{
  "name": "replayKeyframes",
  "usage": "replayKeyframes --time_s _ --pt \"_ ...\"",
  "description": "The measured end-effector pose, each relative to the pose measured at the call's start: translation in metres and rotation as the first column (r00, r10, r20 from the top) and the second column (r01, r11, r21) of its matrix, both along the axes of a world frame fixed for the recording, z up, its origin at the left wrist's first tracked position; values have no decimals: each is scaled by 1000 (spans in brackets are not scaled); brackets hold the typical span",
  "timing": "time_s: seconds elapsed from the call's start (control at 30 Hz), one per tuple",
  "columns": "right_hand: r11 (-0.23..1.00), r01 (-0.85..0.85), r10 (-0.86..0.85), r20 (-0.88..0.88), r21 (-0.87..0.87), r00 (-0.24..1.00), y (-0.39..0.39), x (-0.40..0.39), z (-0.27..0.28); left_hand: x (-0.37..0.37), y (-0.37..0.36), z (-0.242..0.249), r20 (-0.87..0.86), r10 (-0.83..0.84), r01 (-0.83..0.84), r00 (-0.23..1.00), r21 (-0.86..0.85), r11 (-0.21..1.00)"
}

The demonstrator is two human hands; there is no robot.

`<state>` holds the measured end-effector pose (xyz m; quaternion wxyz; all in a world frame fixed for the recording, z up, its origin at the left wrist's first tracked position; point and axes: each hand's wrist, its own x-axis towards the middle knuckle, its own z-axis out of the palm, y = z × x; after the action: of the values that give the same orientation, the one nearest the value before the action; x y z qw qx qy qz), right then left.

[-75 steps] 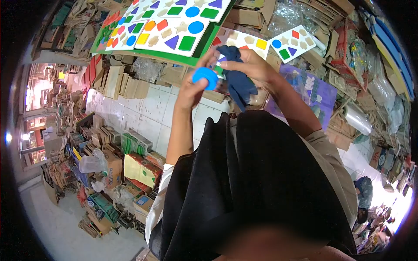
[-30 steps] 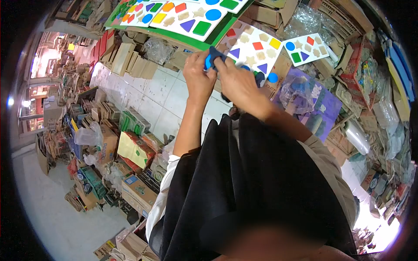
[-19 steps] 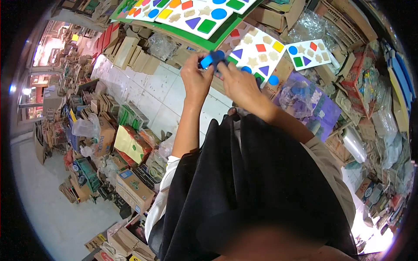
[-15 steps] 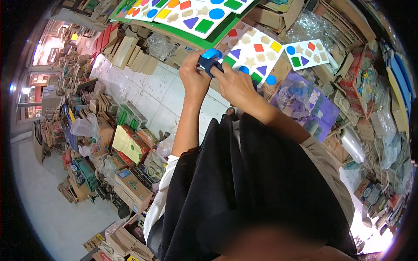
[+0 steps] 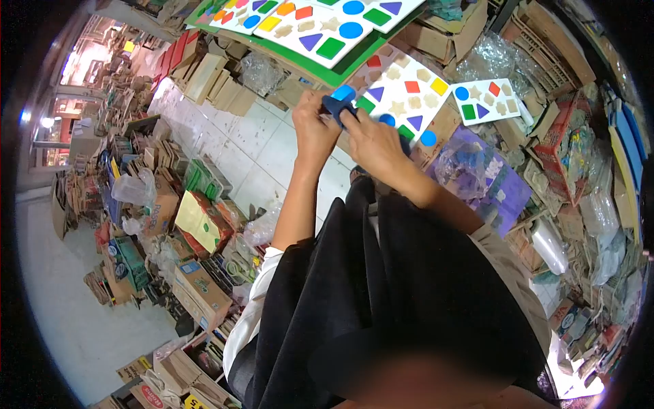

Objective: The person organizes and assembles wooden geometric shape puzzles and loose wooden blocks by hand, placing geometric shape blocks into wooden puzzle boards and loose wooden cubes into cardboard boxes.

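Observation:
A glossy blue piece (image 5: 343, 93) is held up in front of the white boards by my left hand (image 5: 315, 129), whose fingers are closed on its near side. My right hand (image 5: 376, 142) pinches a dark blue cloth (image 5: 338, 109) against this piece, and the cloth hides its lower part. Just beyond my hands lies a white shape board (image 5: 424, 112) with coloured triangles, squares and circles among bare wooden-coloured stars and other shapes. A loose blue disc (image 5: 428, 138) rests beside that board, to the right of my right hand.
More white boards (image 5: 320, 31) with coloured shapes lie on a green table (image 5: 357, 67) at the top. A smaller shape board (image 5: 505, 109) sits to the right, near crumpled plastic and a purple sheet (image 5: 507, 187). Cartons (image 5: 201, 296) and stacked scraps crowd the left side of the tiled floor.
The view has shifted slightly, so the boards and hands appear a little further right and lower. Over the blue piece, the cloth and my right fingers have moved slightly.

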<state>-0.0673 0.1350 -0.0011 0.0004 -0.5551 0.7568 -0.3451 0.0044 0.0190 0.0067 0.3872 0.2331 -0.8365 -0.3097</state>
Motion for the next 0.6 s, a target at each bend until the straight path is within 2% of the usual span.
replayKeyframes --time_s 0.03,0.07,0.1,0.17,0.23,0.27,0.3,0.33,0.37,0.4,0.43,0.47,0.5,0.53,0.57,0.6 --pt "1000 -5 5 -17 -11 1000 -7 -3 0 -2 -4 3 -6 -4 4 1000 -9 1000" --pt "996 77 -74 73 -33 995 -15 -5 -2 -4 -6 6 40 -11 11 999 -1 1000" --pt "996 84 -82 67 -36 994 -21 -13 -3 -7 -9 9 85 -22 21 996 12 1000" --pt "991 126 -131 146 46 981 -28 -31 -7 -14 -19 9 50 -47 44 998 54 998" --pt "991 136 -135 104 3 985 -37 -26 -8 -20 -39 7 57 -91 85 994 100 991" --pt "997 64 -66 56 40 996 -39 -18 -7 -23 -49 7 86 -91 90 992 23 996" --pt "997 -13 12 12 79 1000 -46 -13 -3 -26 -57 8 83 -97 95 992 24 995" --pt "978 62 -66 16 201 998 -56 -17 -2 -29 -66 8 86 -121 112 989 109 988" --pt "991 89 -91 12 99 996 -61 -27 0 -31 -75 9 86 -143 125 986 191 974" --pt "988 132 -142 132 83 981 -69 -36 5 -32 -79 21 36 -195 172 980 331 928" --pt "980 183 -196 251 75 948 -77 -42 8 -35 -87 25 36 -205 182 978 334 925" --pt "976 202 -214 249 76 944 -84 -42 4 -39 -96 28 -10 -217 212 976 278 937" --pt "976 209 -215 143 55 966 -91 -43 -3 -44 -105 28 -59 -235 242 970 220 945" --pt "976 214 -215 38 38 976 -97 -42 -7 -47 -117 20 2 -251 248 968 157 956" --pt "972 233 -234 38 41 971 -102 -39 -10 -51 -125 17 1 -270 266 963 161 950" --pt "979 199 -199 -1 -42 980 -109 -33 -11 -54 -130 13 -28 -274 274 961 187 943"
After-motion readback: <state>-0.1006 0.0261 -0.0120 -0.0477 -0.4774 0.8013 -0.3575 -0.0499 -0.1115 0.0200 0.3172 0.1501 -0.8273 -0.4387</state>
